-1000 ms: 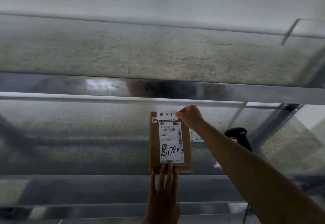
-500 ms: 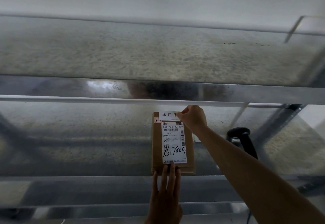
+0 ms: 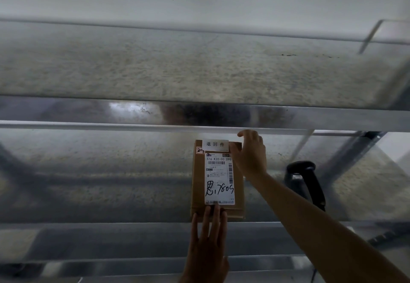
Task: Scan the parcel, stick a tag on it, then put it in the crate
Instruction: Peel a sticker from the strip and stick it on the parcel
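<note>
**Now: tag sits on the parcel's far edge, both hands at the box**

Flat on a speckled grey shelf board lies the brown cardboard parcel, a little below and right of the middle of the view, its long side running from 6 to 12 o'clock. A white shipping label with a barcode and black handwriting covers most of its top face. At the parcel's 12 o'clock end a small white tag with three printed characters lies across the far edge, overlapping the top of the box and just above the label.

The left hand comes in from 6 o'clock, fingers straight and close together, the fingertips pressing flat on the near end of the parcel; it pinches nothing. The right hand reaches in from 4 o'clock along a bare forearm and sits at the parcel's 1 o'clock corner, just right of the tag. Its fingers are loosely curled and partly spread; whether they touch the tag's right end cannot be told, and nothing is pinched between them.

At 3 o'clock from the parcel, well apart from it, a black handheld scanner stands upright on the same board. A metal shelf rail runs across the view just beyond the parcel's far end.
</note>
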The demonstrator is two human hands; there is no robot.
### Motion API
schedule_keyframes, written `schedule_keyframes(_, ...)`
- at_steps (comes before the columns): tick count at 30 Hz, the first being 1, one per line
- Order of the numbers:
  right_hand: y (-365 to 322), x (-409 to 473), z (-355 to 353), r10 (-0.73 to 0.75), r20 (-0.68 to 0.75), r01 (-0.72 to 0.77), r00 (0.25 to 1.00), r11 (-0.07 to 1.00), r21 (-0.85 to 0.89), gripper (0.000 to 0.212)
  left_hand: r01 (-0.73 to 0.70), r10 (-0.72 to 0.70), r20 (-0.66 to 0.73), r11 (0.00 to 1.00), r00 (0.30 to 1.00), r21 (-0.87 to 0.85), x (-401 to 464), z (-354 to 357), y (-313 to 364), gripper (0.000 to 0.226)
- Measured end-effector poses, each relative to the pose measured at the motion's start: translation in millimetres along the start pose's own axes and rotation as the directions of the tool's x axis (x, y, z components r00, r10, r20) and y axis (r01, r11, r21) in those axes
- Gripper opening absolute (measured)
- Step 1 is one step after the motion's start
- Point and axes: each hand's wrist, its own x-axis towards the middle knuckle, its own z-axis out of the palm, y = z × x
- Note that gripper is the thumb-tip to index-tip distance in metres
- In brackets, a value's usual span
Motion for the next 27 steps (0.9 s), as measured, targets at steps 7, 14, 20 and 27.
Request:
schedule_keyframes(7,-8,-45,27,-0.506,0.267,0.564,0.82,0.794,-0.227,0.063,0.019,-0.017,0.078,1.0,0.997,-0.02,2,-5,2,0.1)
schedule_keyframes(14,-14,-54,37,-0.383,0.345,0.491,0.857,0.81,-0.32,0.073,0.016,-0.009,0.129,0.999,0.992,-0.05,5,-17,1,0.104)
schedule_keyframes(20,-19,-58,41,-0.336,0.319,0.43,0.886,0.852,-0.299,0.081,0.013,0.0,0.154,0.997,0.988,-0.079,4,-22,0,0.102)
schedule_keyframes(27,-23,-57,41,-0.249,0.275,0.335,0.929,0.88,-0.336,0.075,0.036,-0.02,0.202,0.997,0.979,-0.074,6,-27,2,0.103)
